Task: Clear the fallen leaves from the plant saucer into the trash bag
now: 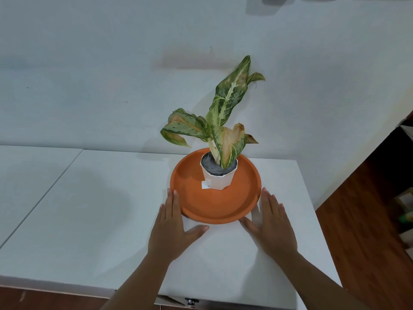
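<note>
our left hand (173, 222) and right hand (271, 220) lie flat on table (89, 220), fingers spread, gripping nothing, flanking orange saucer (214, 204) near far right corner, likely steadying it. pot (220, 175) stands inside. no fallen leaves or trash bag visible.

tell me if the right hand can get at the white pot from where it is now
Probably yes: the right hand lies open beside the orange saucer, and nothing stands between it and the white pot.
</note>
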A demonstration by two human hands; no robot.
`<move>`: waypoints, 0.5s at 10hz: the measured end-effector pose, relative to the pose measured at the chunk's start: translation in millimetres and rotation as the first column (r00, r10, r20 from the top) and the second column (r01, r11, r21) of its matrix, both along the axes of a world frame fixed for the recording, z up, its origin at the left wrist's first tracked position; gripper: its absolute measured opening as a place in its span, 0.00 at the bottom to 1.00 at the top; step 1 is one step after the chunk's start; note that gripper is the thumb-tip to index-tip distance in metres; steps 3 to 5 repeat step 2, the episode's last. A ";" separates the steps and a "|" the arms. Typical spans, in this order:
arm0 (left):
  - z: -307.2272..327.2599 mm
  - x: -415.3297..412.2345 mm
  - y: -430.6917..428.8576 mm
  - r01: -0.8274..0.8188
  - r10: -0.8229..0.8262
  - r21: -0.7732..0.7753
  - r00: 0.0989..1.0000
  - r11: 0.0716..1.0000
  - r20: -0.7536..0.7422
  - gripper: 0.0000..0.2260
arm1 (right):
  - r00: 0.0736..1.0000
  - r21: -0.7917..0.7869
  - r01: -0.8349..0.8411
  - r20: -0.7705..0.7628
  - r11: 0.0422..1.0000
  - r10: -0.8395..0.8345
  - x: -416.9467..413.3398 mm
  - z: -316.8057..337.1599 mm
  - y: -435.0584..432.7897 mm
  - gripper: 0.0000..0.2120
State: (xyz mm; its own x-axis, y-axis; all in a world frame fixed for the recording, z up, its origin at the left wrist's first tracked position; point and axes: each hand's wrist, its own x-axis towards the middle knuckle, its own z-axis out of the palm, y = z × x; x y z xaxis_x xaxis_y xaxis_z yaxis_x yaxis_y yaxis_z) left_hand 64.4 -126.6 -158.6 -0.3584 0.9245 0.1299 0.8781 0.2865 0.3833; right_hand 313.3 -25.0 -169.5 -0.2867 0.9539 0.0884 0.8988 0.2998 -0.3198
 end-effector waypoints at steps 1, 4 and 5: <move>-9.5 -10.0 -7.0 -0.059 0.056 -0.059 0.998 0.997 -0.041 0.51 | 0.999 -0.004 -0.007 0.041 1.000 0.007 9.3 -0.8 1.9 0.44; -12.6 -19.5 -16.2 -0.035 0.018 -0.114 0.990 0.993 -0.142 0.43 | 0.995 -0.018 -0.015 0.098 1.000 0.017 13.1 -5.3 3.3 0.39; -12.6 -19.5 -16.2 -0.035 0.018 -0.114 0.990 0.993 -0.142 0.43 | 0.995 -0.018 -0.015 0.098 1.000 0.017 13.1 -5.3 3.3 0.39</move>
